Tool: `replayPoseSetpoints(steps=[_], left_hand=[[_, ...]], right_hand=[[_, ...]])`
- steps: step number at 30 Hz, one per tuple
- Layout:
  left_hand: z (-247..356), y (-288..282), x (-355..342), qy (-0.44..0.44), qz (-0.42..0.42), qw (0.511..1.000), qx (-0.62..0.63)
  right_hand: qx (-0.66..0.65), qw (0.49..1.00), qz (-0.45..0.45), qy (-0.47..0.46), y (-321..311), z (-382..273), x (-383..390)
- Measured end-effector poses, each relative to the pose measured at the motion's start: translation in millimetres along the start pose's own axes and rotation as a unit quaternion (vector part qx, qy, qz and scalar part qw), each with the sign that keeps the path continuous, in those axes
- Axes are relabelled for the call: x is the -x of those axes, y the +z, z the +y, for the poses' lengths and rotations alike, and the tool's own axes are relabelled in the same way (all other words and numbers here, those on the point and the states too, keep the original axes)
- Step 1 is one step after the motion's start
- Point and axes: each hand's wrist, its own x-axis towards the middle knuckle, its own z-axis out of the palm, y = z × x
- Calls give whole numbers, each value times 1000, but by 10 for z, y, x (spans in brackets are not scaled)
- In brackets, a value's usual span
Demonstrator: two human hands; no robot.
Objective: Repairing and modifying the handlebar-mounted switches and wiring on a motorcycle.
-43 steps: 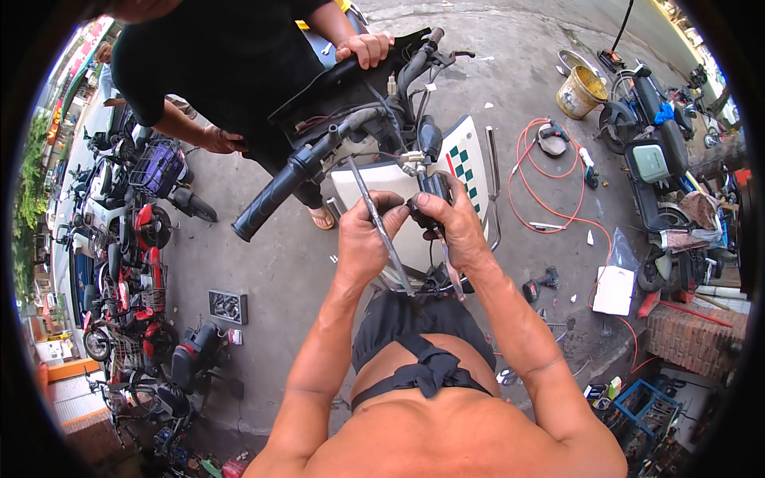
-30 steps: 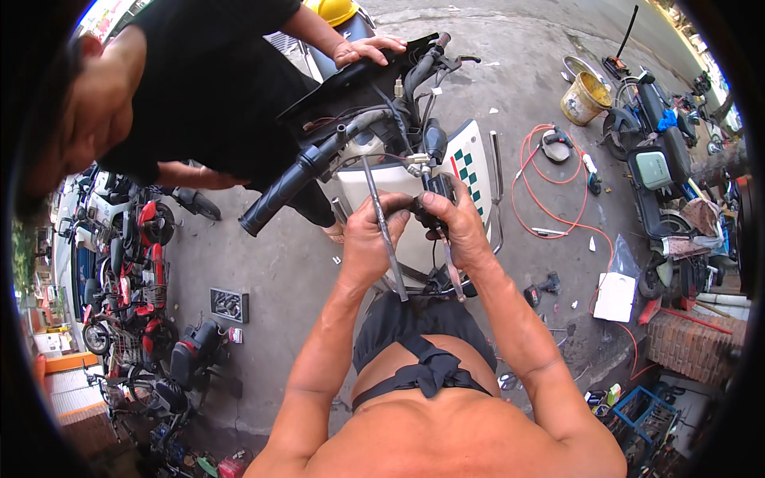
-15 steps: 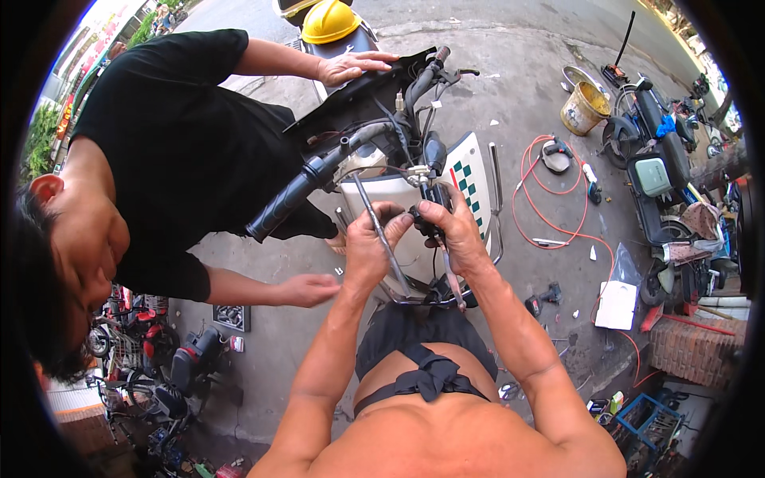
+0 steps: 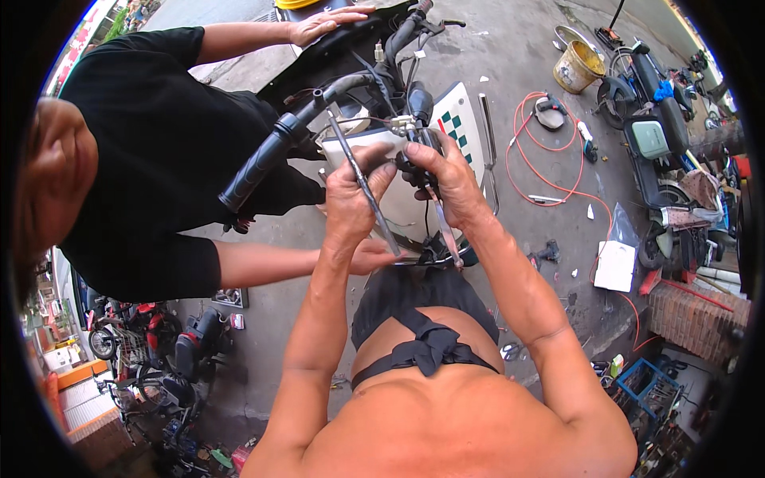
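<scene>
My left hand [image 4: 355, 191] is closed round a long metal rod [image 4: 382, 227] that slants across the scooter's front. My right hand [image 4: 446, 183] grips a black part [image 4: 410, 163] below the handlebar's wiring, with a slim pinkish-metal piece [image 4: 448, 247] pointing down beneath it. Behind both hands is the white front panel [image 4: 470, 131] with green checks. The black handlebar grip [image 4: 247, 175] juts toward the left. A co-worker in black [image 4: 159, 135] leans in: one hand [image 4: 319, 28] rests on the black upper cover, the other [image 4: 374, 256] reaches behind my left forearm to the lower metal rim.
An orange hose [image 4: 574, 187], a cordless tool [image 4: 546, 253], a paint bucket [image 4: 578, 68] and a white board [image 4: 613, 267] lie to the right near a parked scooter [image 4: 661, 159]. A brick step [image 4: 693, 323] is at lower right; several bikes [image 4: 191, 342] stand at lower left.
The co-worker has bent in from the upper left and extended a lower hand to the metal rim. My hands keep their hold, sitting slightly higher in the picture now.
</scene>
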Motion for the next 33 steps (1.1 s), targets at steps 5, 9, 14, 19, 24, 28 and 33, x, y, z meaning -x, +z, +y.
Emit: replayPoseSetpoints(steps=[5,9,14,19,24,28,33], left_hand=[[-9,41,-2,-88,17,996,7],[-13,2,20,-46,3,999,-17],[22,-26,19,-122,16,989,-82],[4,34,57,-60,50,996,-35],[88,9,29,-128,37,987,-85],[25,17,53,-21,16,995,-95],[38,47,73,-7,12,993,-119]], right_hand=[[20,1000,7,2,-63,33,-36],[21,1000,-3,8,-63,22,18],[16,1000,1,11,-51,16,11],[14,1000,10,8,-34,3,4],[3,1000,6,8,-42,20,-3],[10,1000,-1,3,-11,-23,24],[-11,1000,-3,-5,-5,-12,58]])
